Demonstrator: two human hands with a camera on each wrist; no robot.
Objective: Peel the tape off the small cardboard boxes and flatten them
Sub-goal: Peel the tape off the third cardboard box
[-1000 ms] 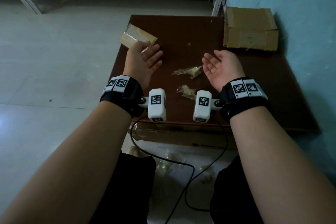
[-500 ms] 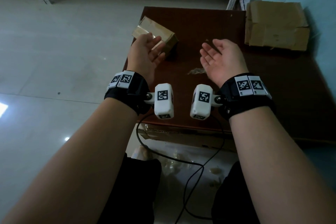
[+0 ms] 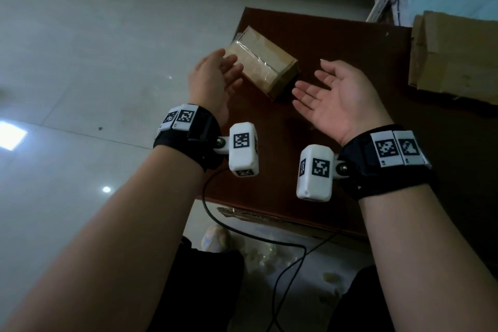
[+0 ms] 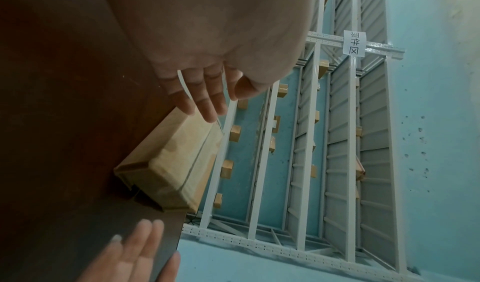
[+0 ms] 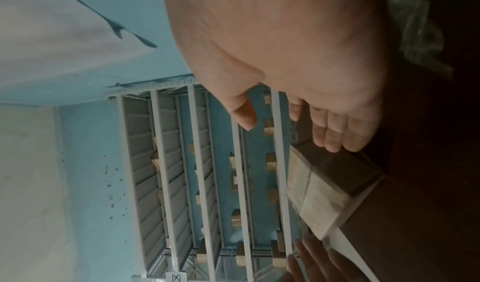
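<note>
A small cardboard box point(image 3: 265, 65) wrapped in clear tape lies askew on the dark brown table point(image 3: 350, 43), close to its left edge. My left hand point(image 3: 223, 73) is open, with straight fingers point(image 4: 205, 99) at the box's near left end; contact cannot be told. The box point(image 4: 171, 163) lies just beyond those fingertips. My right hand point(image 3: 320, 83) is open, palm up, just right of the box and apart from it. Its fingers point(image 5: 335, 130) hover near the box point(image 5: 324, 188). Neither hand holds anything.
A stack of flattened cardboard point(image 3: 455, 56) lies at the table's far right. Crumpled tape point(image 5: 415, 19) sits on the table under my right wrist. A black cable point(image 3: 242, 232) and tape scraps point(image 3: 258, 250) are on the floor. Metal shelving point(image 4: 337, 122) stands behind.
Both hands have moved forward and now flank the small box. The view has swung left, so the box sits nearer the middle and the tape scraps are hidden.
</note>
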